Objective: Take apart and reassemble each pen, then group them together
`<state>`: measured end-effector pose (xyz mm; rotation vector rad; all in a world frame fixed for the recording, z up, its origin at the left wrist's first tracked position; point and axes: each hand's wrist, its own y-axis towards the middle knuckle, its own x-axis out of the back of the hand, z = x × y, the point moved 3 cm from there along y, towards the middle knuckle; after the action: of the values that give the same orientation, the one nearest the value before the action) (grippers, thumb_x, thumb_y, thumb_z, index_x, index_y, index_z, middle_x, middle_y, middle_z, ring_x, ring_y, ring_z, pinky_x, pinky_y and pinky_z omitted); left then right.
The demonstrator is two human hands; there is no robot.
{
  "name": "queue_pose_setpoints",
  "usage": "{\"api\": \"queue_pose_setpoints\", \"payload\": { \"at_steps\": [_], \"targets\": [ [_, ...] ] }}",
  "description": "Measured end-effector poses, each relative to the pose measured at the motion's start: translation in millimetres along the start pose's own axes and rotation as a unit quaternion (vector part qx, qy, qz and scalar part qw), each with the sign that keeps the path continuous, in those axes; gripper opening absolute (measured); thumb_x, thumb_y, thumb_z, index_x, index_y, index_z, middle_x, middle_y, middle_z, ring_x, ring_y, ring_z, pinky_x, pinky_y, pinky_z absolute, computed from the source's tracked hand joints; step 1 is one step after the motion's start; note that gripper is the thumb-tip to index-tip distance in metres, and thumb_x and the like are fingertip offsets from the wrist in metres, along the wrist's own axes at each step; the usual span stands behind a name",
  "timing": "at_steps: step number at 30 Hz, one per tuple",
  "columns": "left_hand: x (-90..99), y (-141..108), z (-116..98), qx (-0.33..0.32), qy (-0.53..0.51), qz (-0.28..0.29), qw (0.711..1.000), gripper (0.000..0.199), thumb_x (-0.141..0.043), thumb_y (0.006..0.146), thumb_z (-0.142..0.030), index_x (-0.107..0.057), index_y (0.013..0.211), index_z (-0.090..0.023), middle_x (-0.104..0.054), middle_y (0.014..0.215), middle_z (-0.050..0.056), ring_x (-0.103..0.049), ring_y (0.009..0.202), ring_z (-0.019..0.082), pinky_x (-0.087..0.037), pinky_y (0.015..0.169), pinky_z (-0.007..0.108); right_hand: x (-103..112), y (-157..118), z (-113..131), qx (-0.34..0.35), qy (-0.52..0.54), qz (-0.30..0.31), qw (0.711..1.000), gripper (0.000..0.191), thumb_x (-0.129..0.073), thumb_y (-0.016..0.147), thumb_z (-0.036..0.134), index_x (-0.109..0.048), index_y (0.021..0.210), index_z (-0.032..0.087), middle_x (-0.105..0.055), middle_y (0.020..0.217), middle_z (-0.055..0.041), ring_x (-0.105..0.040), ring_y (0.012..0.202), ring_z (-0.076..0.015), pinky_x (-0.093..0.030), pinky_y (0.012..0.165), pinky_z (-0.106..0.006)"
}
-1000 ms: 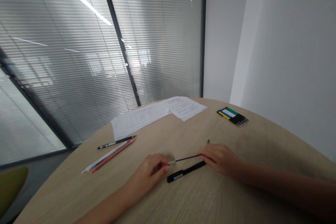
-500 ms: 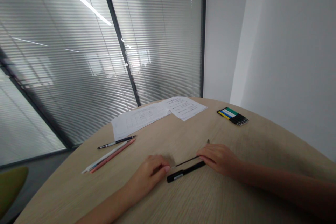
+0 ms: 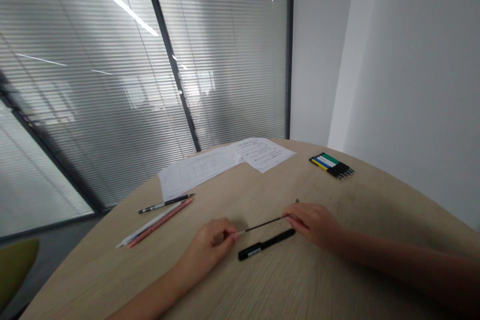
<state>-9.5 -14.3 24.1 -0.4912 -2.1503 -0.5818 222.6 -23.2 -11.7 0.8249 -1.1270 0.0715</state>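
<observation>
A thin dark pen refill (image 3: 264, 224) stretches between my two hands, just above the wooden table (image 3: 270, 290). My left hand (image 3: 214, 242) pinches its pale left end between thumb and finger. At the other end, my right hand (image 3: 310, 219) is closed, fingertips on the refill. Just in front of the refill lies a black capped pen (image 3: 267, 243), its right end close to my right fingers. A tiny dark piece (image 3: 297, 201) shows behind my right hand, too small to name.
To the left lie a black pen (image 3: 166, 203), a white pen (image 3: 150, 223) and a pink pen (image 3: 161, 222). Printed sheets (image 3: 202, 167) rest near the far edge. A row of several coloured pens (image 3: 332, 165) sits at the right. A green chair (image 3: 17, 272) stands at lower left.
The refill and both hands have risen slightly. My left hand has shifted a little leftward and away from the black pen, which stays in place.
</observation>
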Motion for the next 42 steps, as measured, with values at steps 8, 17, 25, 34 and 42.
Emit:
{"api": "queue_pose_setpoints", "payload": {
  "at_steps": [8,17,25,34,42],
  "targets": [
    [11.7,6,13,0.11,-0.092,-0.038,0.989,0.026,-0.042,0.073,-0.036,-0.049,0.056,-0.018,-0.047,0.054,-0.003,-0.047,0.057,0.013,-0.036,0.055,0.023,11,6,-23,-0.124,-0.039,-0.08,0.988,0.014,-0.035,0.084,0.021,-0.048,0.08,0.019,-0.056,0.073,-0.0024,-0.053,0.061,-0.0129,-0.039,0.054,-0.024],
    [12.2,8,19,0.14,-0.134,-0.052,0.98,0.028,-0.044,0.07,-0.041,-0.047,0.054,-0.018,-0.044,0.05,-0.004,-0.043,0.051,0.012,-0.033,0.052,0.023,3,10,-31,-0.074,-0.093,-0.018,0.993,0.007,-0.048,0.078,0.02,-0.053,0.075,0.018,-0.052,0.08,-0.0038,-0.051,0.071,-0.0145,-0.042,0.061,-0.026],
    [8.3,9,20,0.136,-0.123,-0.03,0.983,0.028,-0.044,0.07,-0.04,-0.048,0.054,-0.018,-0.043,0.051,-0.005,-0.042,0.052,0.012,-0.032,0.052,0.023,-1,9,-28,-0.039,-0.11,0.002,0.993,0.007,-0.05,0.076,0.016,-0.056,0.073,0.017,-0.052,0.081,-0.0048,-0.051,0.073,-0.0148,-0.043,0.064,-0.026],
    [5.0,8,18,0.13,-0.109,0.001,0.986,0.027,-0.043,0.072,-0.039,-0.049,0.058,-0.017,-0.041,0.053,-0.005,-0.041,0.053,0.011,-0.031,0.051,0.021,4,9,-22,0.012,-0.079,-0.049,0.996,0.017,-0.044,0.08,0.019,-0.057,0.09,0.017,-0.055,0.084,-0.0067,-0.053,0.075,-0.0157,-0.044,0.065,-0.027],
    [0.4,5,10,0.103,-0.109,0.032,0.988,0.025,-0.043,0.074,-0.037,-0.05,0.06,-0.018,-0.043,0.055,-0.005,-0.042,0.054,0.01,-0.033,0.051,0.021,8,5,-1,0.106,-0.015,-0.039,0.993,0.022,-0.043,0.082,0.021,-0.056,0.099,0.017,-0.058,0.089,-0.0081,-0.053,0.083,-0.0162,-0.043,0.071,-0.028]
  ]
}}
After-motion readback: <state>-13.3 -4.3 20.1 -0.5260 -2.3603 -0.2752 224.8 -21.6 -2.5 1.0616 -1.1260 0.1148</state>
